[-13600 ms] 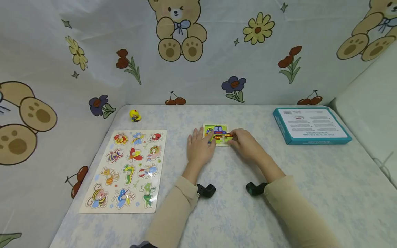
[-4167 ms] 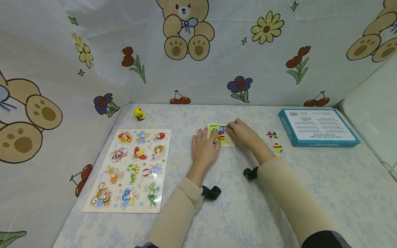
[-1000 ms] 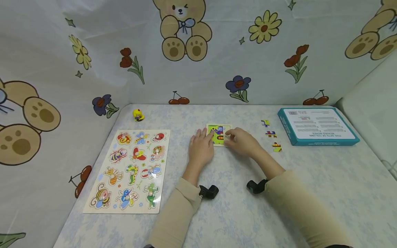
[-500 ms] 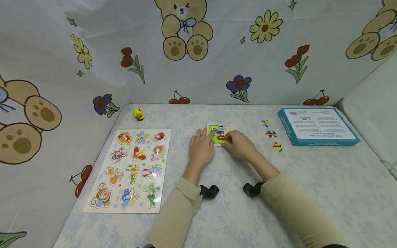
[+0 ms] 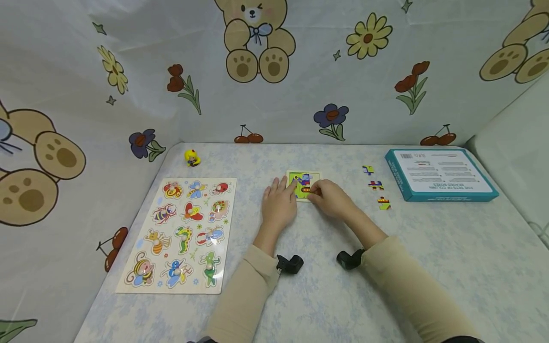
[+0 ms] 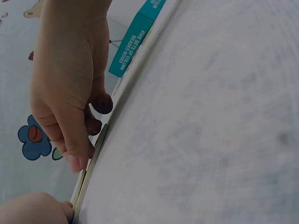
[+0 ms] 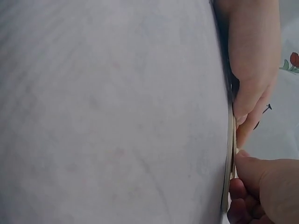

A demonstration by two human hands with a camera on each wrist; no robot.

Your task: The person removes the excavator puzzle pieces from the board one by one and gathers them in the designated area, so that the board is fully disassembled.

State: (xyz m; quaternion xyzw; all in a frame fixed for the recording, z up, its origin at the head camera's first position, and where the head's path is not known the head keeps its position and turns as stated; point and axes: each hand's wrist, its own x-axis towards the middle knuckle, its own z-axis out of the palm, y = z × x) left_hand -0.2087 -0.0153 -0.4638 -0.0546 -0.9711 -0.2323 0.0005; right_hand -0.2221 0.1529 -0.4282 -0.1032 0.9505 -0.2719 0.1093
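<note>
A small square jigsaw board (image 5: 302,172) with a bright green vehicle picture lies on the table in the head view. My left hand (image 5: 279,202) rests at its left side, fingers extended, the index finger reaching onto the picture. My right hand (image 5: 332,199) is at the board's lower right, thumb and index finger together in a pinch on a jigsaw piece, mostly hidden by the fingertips. In the left wrist view, the right hand (image 6: 70,93) has its fingertips right at the board's thin edge (image 6: 91,172). Three loose jigsaw pieces, upper (image 5: 368,169), middle (image 5: 375,185) and lower (image 5: 383,203), lie to the right.
A large insect peg puzzle (image 5: 227,209) lies on the left of the table. Behind it stands a small yellow-haired figurine (image 5: 191,158). A flat teal box (image 5: 442,174) lies at the back right, against a bear-patterned cloth (image 5: 283,105) backdrop.
Since the earliest frame, three jigsaw pieces have come to lie right of the board. Over the last second, the right hand has shifted slightly at the board's lower right; the left hand stays put.
</note>
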